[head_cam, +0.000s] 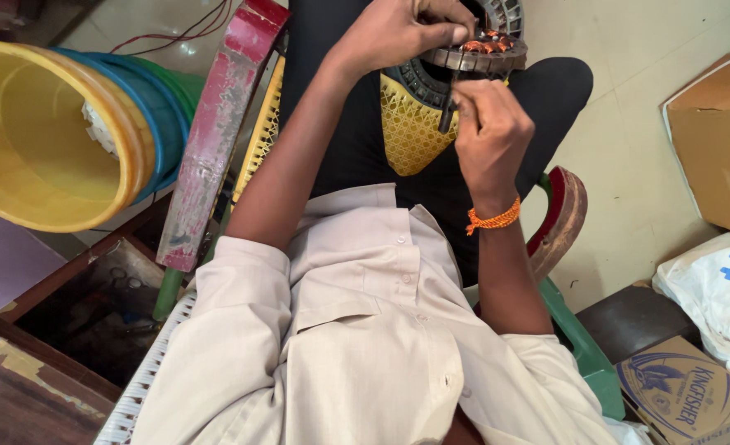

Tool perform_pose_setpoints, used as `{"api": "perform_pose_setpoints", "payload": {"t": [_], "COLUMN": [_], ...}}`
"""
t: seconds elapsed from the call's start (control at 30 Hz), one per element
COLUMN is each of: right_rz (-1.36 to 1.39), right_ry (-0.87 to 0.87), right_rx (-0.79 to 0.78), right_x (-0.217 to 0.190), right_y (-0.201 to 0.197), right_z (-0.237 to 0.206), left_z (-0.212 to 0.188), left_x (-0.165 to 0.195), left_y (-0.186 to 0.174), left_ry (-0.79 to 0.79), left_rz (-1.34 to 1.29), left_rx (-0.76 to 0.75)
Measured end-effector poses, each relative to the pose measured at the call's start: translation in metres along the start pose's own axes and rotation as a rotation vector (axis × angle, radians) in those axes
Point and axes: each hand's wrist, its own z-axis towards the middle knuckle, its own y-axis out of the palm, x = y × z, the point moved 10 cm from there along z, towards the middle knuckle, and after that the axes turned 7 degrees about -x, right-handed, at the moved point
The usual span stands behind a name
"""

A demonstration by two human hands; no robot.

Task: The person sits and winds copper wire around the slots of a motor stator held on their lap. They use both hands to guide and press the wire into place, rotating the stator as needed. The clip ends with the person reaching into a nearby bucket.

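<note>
Cream shirt (356, 346) with buttons fills the near part of the view, worn by the person whose head carries the camera, seated on a chair with a worn red armrest (216, 140) on one side. Past the shirt, over the black trousers, both forearms reach out to a round motor stator (476, 51), a ring of stacked grey metal plates with orange copper windings showing on its top, held above the person's lap at the far edge of the view. On the near side of the stator the right hand (488, 140), with an orange thread band (493, 220) at its wrist, has its fingers curled shut around a thin dark tool (449, 103) that stands nearly upright, its tip touching the stator's rim. The left hand (398, 33) grips the stator's left side, fingers folded over the rim. Just beneath the stator lies a yellow mesh piece (410, 132) on the lap. Well to the left of the stator, stacked yellow, blue and green tubs (60, 140) lie on their sides. Well to its right stand a cardboard box (715, 140) and a white plastic bag (715, 288) on the pale floor
</note>
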Motion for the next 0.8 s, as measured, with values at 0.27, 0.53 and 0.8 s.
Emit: {"api": "perform_pose_setpoints", "payload": {"t": [0.27,0.53,0.8], "right_rz": [-0.081,-0.005,-0.056], "right_ry": [0.008,0.141,-0.125], "right_rx": [-0.050,-0.052,-0.046], "right_x": [0.022,0.039,0.014], "right_y": [0.022,-0.039,-0.056], "right_z": [-0.020,-0.023,0.023], "left_z": [-0.032,-0.053,-0.053], "left_x": [0.070,0.075,0.056], "left_y": [-0.001,0.026,0.029], "left_ry": [0.223,0.352,0.369], "left_rz": [0.271,0.545,0.589], "left_rx": [0.182,0.467,0.473]}}
